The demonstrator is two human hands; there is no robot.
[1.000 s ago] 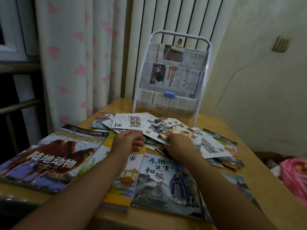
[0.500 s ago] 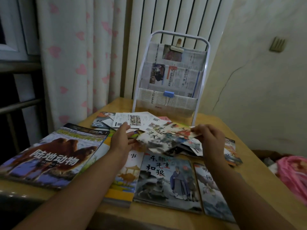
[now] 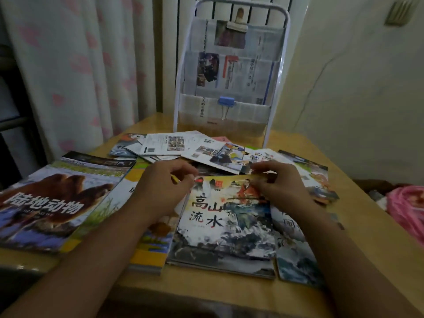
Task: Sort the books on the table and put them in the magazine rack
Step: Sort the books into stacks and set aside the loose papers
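Several thin picture books lie spread over the wooden table (image 3: 358, 203). A book with an ink-painted cover (image 3: 224, 223) lies on top of the near stack in the middle. My left hand (image 3: 167, 187) pinches its top left corner and my right hand (image 3: 277, 182) pinches its top right edge. A large camel-cover book (image 3: 52, 203) lies at the left, a yellow-edged book (image 3: 149, 246) beside it. Loose booklets (image 3: 174, 144) sit further back. The white magazine rack (image 3: 229, 72) stands upright at the table's far edge with newspapers in its pockets.
A curtain with pink hearts (image 3: 75, 65) hangs at the left, a radiator behind the rack. A pink bundle (image 3: 406, 207) lies off the table's right side. A blue binder clip (image 3: 226, 102) hangs on the rack's lower pocket.
The ink-painted book, lifted from the scattered pile half a second ago, now lies flat on the near stack, covering the earlier cover there. Both hands came closer together at its top edge.
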